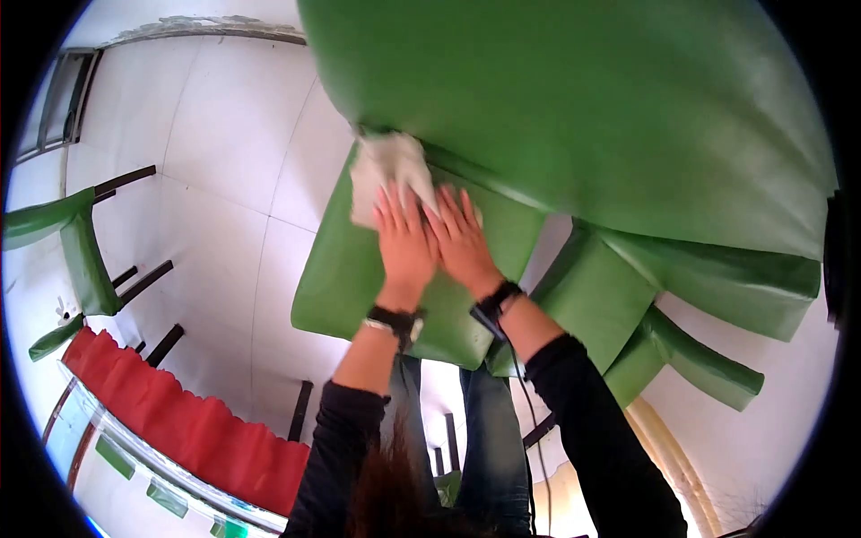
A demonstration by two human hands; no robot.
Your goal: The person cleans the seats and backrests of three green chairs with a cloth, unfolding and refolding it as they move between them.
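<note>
A pale beige cloth (381, 170), partly blurred, lies on the seat of a green chair (332, 278), bunched up near the foot of its backrest (556, 99). My left hand (404, 251) rests flat on the cloth's lower edge, fingers stretched forward. Right beside it, my right hand (465, 247) also lies palm down with its fingers extended, a bit of cloth showing by its outer edge. The two hands touch or nearly touch at the thumbs. What lies under the palms is hidden. Dark bands circle both wrists, and a thin cable runs down from the right one.
More green chairs (601, 287) stand to the right, close to this one. At the left are another green chair (85, 242) with dark legs and a table edge with a red ruffled cloth (179, 403). Pale tiled floor (224, 170) spreads between them.
</note>
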